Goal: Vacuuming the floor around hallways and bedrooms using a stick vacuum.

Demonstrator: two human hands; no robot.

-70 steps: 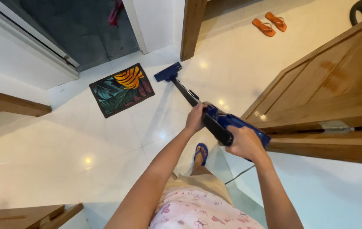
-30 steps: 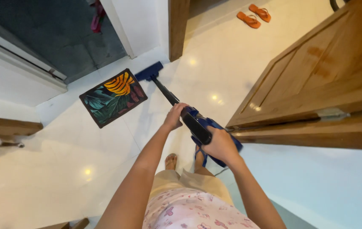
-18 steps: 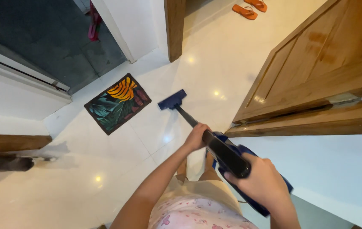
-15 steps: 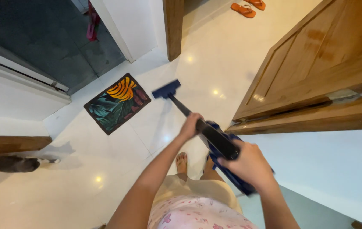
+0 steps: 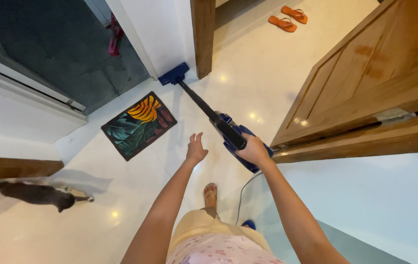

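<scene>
Head view: the wooden door (image 5: 365,73) stands at my right. My blue stick vacuum (image 5: 216,120) stretches over the white floor (image 5: 121,195), its head beside the leaf-print mat (image 5: 139,124). My right hand (image 5: 253,150) grips its handle; my left hand (image 5: 196,149) hangs open, off it.

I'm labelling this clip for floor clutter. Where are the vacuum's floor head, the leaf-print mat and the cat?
vacuum's floor head (image 5: 174,76), head view, on the blue top of the nozzle.
leaf-print mat (image 5: 139,124), head view, on the mat's middle.
cat (image 5: 37,193), head view, on its grey back.
</scene>
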